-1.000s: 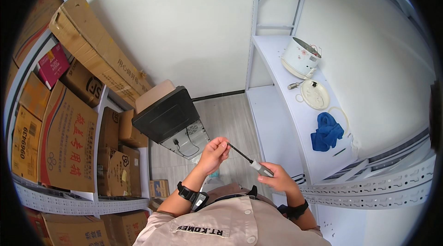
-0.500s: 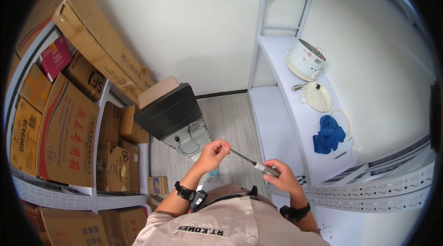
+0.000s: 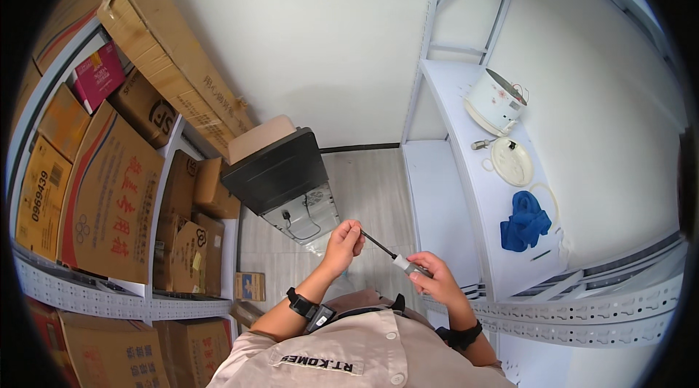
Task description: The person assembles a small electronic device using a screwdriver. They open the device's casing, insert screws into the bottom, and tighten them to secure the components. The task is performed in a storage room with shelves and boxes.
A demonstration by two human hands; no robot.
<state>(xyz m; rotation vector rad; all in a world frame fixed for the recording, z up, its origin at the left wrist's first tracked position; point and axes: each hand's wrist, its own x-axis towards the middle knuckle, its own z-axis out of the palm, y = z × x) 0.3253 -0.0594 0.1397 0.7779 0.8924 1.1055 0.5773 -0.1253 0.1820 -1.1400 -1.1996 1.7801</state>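
1. The left hand (image 3: 344,248) is raised in front of the person's body, its fingers pinched on the tip end of a slim black-shafted screwdriver with a grey and white handle (image 3: 400,263).
2. The right hand (image 3: 435,278) grasps that screwdriver by its handle, the fingers curled around it (part of the grip is hidden by the hand itself).
3. The screwdriver hangs in the air between the two hands, over the floor, slanting from the tip at the left hand down in the picture to the handle at the right.
4. To the person's right, a long white metal shelf (image 3: 475,206) carries a round white housing with a floral print (image 3: 495,102), thin wires showing at its open end.
5. Near the housing lie a round cream plastic cover (image 3: 512,161) and a small silvery metal part (image 3: 480,144); closer to the person is a crumpled blue cloth (image 3: 525,222), with a thin dark stick (image 3: 541,255) beside it.
6. Ahead and to the left, a black-topped appliance (image 3: 279,171) stands on the grey wood-look floor (image 3: 368,187), near shelving stacked with brown cardboard boxes (image 3: 116,198).
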